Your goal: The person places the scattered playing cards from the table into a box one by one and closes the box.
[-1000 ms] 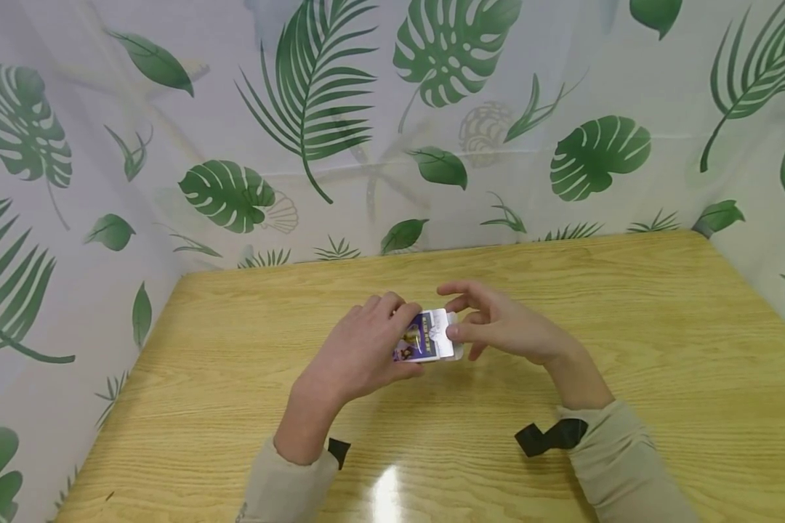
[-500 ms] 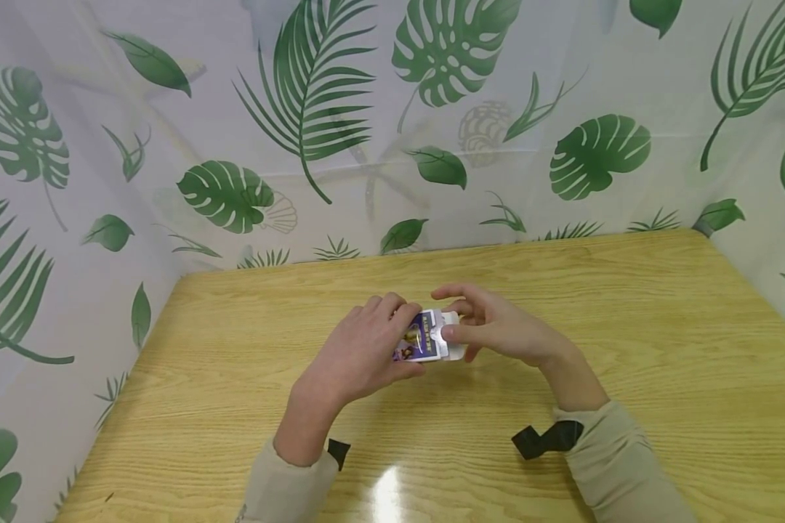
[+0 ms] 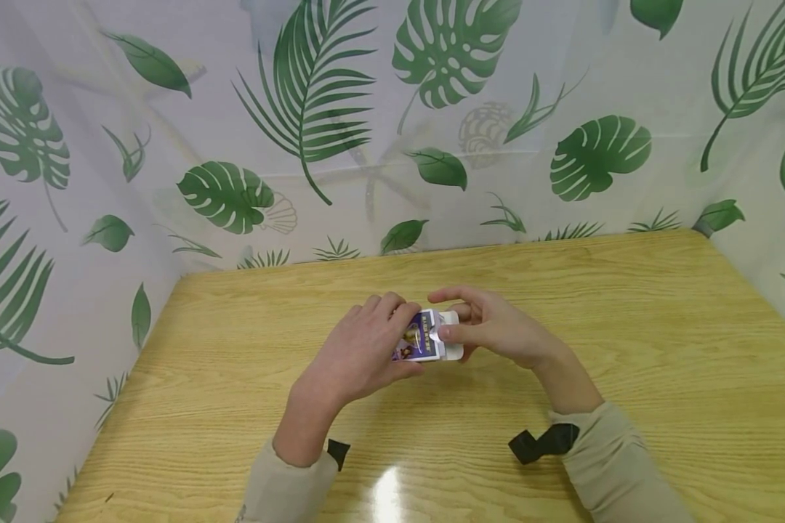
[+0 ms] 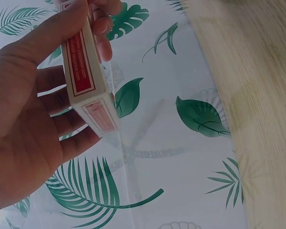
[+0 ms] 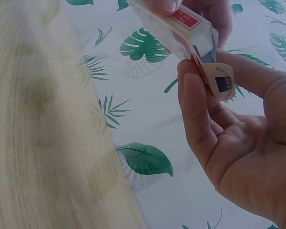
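A small tuck-flap card box (image 3: pixel 419 336), its front purple and white, is held above the table in the head view. My left hand (image 3: pixel 360 349) grips its left part, thumb on one narrow side and fingers on the other. Red printed panels show on its narrow sides in the left wrist view. The end flap (image 5: pixel 220 82) stands open at the right end, with a dark square mark on it. My right hand (image 3: pixel 504 330) has its thumb at the open end and its curled fingers behind the box and flap. The box's inside is mostly hidden.
The wood-grain table (image 3: pixel 235 436) spreads under both hands. A white cloth with green leaves (image 3: pixel 366 181) hangs along its back and sides. A black strap (image 3: pixel 543 443) sticks out from the right cuff.
A pale piece projecting from the box's open end has gone inward, with the right thumb following it slightly left. The left hand and box stay nearly still.
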### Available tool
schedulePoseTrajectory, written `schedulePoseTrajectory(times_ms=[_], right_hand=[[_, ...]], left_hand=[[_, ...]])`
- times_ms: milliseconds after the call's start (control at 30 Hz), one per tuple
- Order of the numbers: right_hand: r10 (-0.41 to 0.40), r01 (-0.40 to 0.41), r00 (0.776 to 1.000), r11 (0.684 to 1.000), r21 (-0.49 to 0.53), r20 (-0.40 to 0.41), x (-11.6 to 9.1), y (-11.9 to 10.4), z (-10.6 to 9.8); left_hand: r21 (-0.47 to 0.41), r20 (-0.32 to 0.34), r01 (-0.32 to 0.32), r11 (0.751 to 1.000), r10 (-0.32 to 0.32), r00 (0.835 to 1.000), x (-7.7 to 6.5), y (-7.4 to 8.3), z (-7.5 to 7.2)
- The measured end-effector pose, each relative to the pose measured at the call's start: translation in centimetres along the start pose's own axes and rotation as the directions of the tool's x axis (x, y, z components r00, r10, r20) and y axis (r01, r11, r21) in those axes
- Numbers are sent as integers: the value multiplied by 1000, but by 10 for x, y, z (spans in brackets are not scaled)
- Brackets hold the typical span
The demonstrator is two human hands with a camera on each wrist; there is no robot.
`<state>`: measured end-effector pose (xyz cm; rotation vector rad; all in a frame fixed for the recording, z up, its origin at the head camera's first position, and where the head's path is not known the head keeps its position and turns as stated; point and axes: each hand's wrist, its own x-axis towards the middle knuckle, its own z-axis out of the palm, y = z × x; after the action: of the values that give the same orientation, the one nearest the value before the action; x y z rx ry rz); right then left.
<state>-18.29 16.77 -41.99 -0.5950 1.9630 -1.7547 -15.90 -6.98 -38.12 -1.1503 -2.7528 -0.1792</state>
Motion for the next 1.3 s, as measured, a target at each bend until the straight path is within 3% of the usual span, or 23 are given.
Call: schedulePoseTrajectory(times_ms=[867,1300], right_hand=[[12,-14,993,1000,-11,-115,1,2,9],[13,4,990,992,124,-137,3,3,11]], left_hand=[[29,-10,-1,1000,2,1000,-3,3,5],[94,-57,-32,995,38,998,-3,6,2]])
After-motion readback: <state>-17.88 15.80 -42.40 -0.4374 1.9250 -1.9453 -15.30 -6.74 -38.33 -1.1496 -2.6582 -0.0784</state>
